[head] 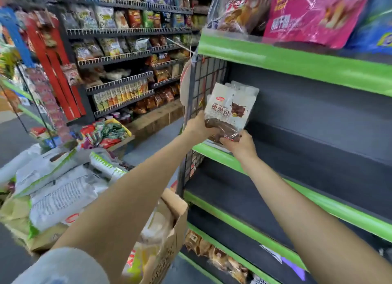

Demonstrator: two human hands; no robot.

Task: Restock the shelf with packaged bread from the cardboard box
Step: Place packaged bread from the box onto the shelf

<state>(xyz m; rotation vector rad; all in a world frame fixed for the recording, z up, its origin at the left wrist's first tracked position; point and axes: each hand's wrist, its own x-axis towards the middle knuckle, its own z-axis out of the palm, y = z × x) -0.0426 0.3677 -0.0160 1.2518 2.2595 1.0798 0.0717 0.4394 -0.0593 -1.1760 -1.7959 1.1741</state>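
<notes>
Several white packs of dark brown bread (pixel 230 107) stand upright as a stack at the left end of a dark shelf with a green front edge (pixel 214 154). My left hand (pixel 198 126) grips the stack's lower left side. My right hand (pixel 240 143) grips its bottom right corner. The open cardboard box (pixel 169 230) stands on the floor below my left arm, with more packaged bread inside it.
A black wire grid panel (pixel 203 80) closes the shelf's left end. Pink and blue snack bags (pixel 314 14) sit on the shelf above. Bread packs (pixel 216 256) lie on the bottom shelf. White and green sacks (pixel 57 188) pile up at left. Snack racks line the far aisle.
</notes>
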